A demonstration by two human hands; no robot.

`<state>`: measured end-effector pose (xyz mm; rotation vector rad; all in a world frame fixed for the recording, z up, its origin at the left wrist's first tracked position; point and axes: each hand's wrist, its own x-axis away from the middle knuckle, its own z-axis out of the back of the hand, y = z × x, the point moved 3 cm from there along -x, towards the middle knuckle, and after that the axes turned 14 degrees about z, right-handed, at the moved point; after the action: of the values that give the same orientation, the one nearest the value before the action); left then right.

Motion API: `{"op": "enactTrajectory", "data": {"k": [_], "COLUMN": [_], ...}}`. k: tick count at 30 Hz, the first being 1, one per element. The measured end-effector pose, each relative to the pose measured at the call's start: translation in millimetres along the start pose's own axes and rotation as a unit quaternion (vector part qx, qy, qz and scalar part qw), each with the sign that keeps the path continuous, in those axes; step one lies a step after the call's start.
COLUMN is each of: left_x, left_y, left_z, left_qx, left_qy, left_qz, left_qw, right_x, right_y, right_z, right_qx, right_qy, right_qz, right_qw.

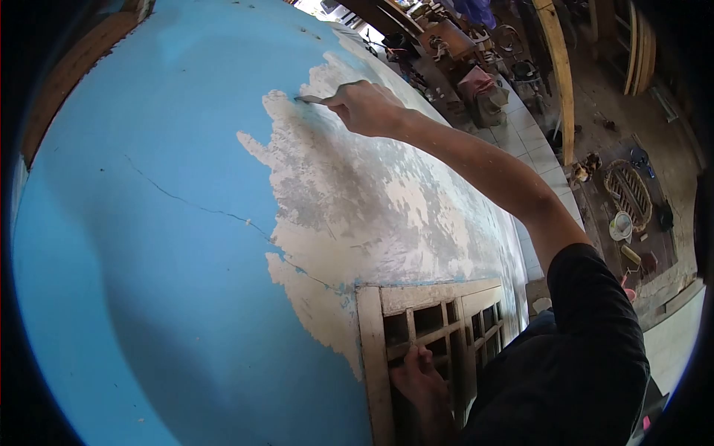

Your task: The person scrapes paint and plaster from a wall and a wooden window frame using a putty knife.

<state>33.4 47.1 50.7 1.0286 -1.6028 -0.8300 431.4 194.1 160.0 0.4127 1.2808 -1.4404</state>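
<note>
The wall is coated in smooth, matt blue paint. Rough, chalky grey-white plaster is exposed beside it, and the window frame is made of worn, pale wood.

free: wall left and centre of frame, flat, open | blocked: grille bottom centre | right arm spans centre-right | post, clutter upper right
</note>
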Motion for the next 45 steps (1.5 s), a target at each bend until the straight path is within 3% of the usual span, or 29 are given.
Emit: {"op": "enactTrajectory", "data": {"k": [8,11,16,23,24,28,32,35,39,40,43,45], "left_x": [1.2,-3.3,-1.8,-1.9,-2.4,0.6,0.3,0.7,-1.2,-0.3,-5.4,-6.6], "left_y": [-0.1,-2.0,0.9,-2.8,-0.4,-1.1,-1.6,1.8,-1.2,-3.0,-2.9,-4.4], "left_z": [-2.9,6.6,1.1,4.9,2.6,0.0,2.9,-1.0,1.9,4.1,5.1,6.5], "left_qx": [0.006,-0.001,-0.002,-0.004,-0.01,-0.003,0.01,-0.001,-0.007,-0.006,-0.004,-0.005], "left_qy": [0.006,-0.02,-0.011,-0.009,-0.01,0.009,-0.009,0.002,0.006,0.015,0.016,0.005], "left_qz": [-0.005,-0.01,-0.014,-0.011,-0.011,-0.005,-0.008,-0.008,-0.002,-0.003,-0.012,-0.008], "left_qw": [1.0,1.0,1.0,1.0,1.0,1.0,1.0,1.0,1.0,1.0,1.0,1.0], "right_x": [2.0,-20.0,1.4,-29.3,-26.2,-10.5,-30.6,-12.2,-22.3,-32.0,-33.6,-29.6], "right_y": [-5.1,6.7,-9.5,9.3,1.2,-19.3,-1.8,-18.9,-10.6,-4.3,-12.7,-16.3], "right_z": [1.6,1.8,3.3,1.3,8.9,14.3,10.5,15.4,10.4,10.3,22.1,24.7], "right_qx": [-0.002,-0.016,-0.058,-0.044,-0.047,-0.028,-0.021,-0.041,-0.026,-0.024,-0.024,-0.031], "right_qy": [-0.011,-0.04,-0.028,-0.005,-0.035,0.004,-0.048,-0.034,-0.013,-0.073,-0.011,-0.027], "right_qz": [0.015,-0.061,0.007,-0.008,-0.015,0.008,-0.034,0.004,-0.028,-0.055,0.004,-0.004], "right_qw": [1.0,0.997,0.998,0.999,0.998,1.0,0.998,0.999,0.999,0.996,1.0,0.999]}}
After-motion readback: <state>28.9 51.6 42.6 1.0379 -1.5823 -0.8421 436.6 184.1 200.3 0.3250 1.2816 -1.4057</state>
